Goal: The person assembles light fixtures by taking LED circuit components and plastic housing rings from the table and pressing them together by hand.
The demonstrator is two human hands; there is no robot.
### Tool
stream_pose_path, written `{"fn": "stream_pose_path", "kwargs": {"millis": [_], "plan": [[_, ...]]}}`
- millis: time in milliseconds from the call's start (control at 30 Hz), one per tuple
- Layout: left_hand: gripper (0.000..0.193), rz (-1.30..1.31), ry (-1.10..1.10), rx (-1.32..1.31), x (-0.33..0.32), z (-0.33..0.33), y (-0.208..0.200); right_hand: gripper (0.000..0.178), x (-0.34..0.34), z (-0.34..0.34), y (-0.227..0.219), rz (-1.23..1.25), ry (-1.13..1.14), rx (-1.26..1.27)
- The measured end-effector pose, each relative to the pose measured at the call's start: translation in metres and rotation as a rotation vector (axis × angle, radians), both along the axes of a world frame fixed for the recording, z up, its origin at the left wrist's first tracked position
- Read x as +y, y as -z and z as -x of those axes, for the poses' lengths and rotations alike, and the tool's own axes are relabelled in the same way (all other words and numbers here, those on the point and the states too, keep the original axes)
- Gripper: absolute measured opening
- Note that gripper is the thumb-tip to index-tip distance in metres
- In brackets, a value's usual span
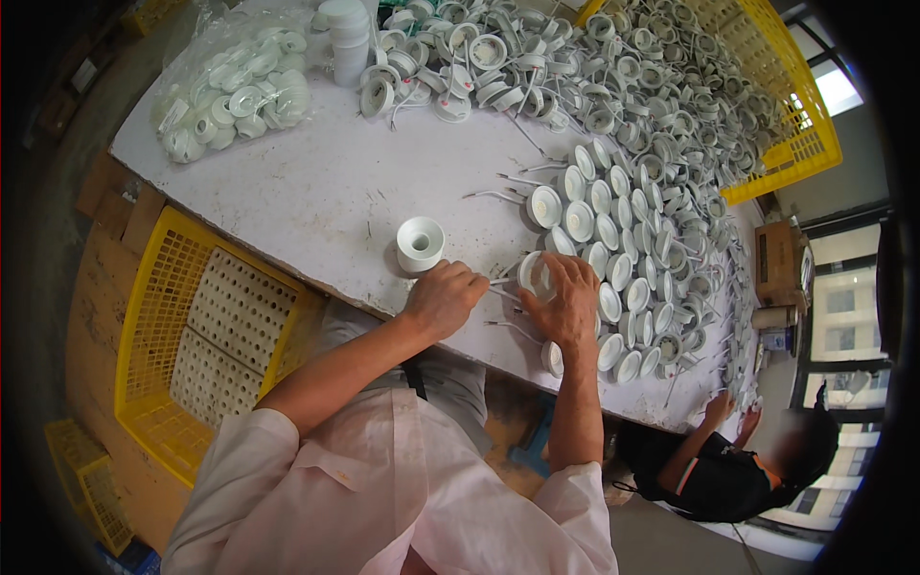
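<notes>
My right hand (567, 302) curls round a round white lamp fitting (533, 274) at the near left edge of a group of similar ones. Short wires (503, 281) stick out from the fitting toward my left hand (447, 299). The fingertips of my left hand are pinched together at the wire ends. Just beyond my left hand, a white ring-shaped piece with a hole in its middle (420, 238) stands on the white table (335, 201), touched by neither hand.
Rows of white fittings (613, 249) spread to the right. A large heap of loose ones (652, 86) spills from a tipped yellow crate (815, 125). A plastic bag of white parts (240, 96) lies back left; another yellow crate (144, 355) stands below. A co-worker (738, 470) works at the right.
</notes>
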State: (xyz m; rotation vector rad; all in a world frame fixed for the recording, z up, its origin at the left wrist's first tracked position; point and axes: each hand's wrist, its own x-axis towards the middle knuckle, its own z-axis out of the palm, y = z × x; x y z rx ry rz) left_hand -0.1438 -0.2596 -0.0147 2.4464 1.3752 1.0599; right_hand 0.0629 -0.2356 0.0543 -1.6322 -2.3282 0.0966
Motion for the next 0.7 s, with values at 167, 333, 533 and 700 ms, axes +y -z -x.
{"fn": "stream_pose_path", "kwargs": {"millis": [167, 333, 533, 700], "plan": [[0.006, -0.027, -0.021, -0.028, 0.0, -0.006, 0.005, 0.059, -0.001, 0.001, 0.0, 0.022, 0.038, -0.036], [0.006, -0.041, -0.022, -0.06, 0.002, -0.011, 0.01, 0.053, -0.004, -0.006, 0.005, -0.074, -0.012, -0.03], [0.008, -0.038, -0.03, -0.064, 0.004, -0.011, 0.01, 0.043, -0.005, -0.014, -0.01, -0.214, -0.013, 0.224], [0.01, -0.01, -0.012, -0.116, 0.002, -0.009, 0.01, 0.037, 0.002, -0.006, -0.024, -0.222, 0.02, 0.347]]}}
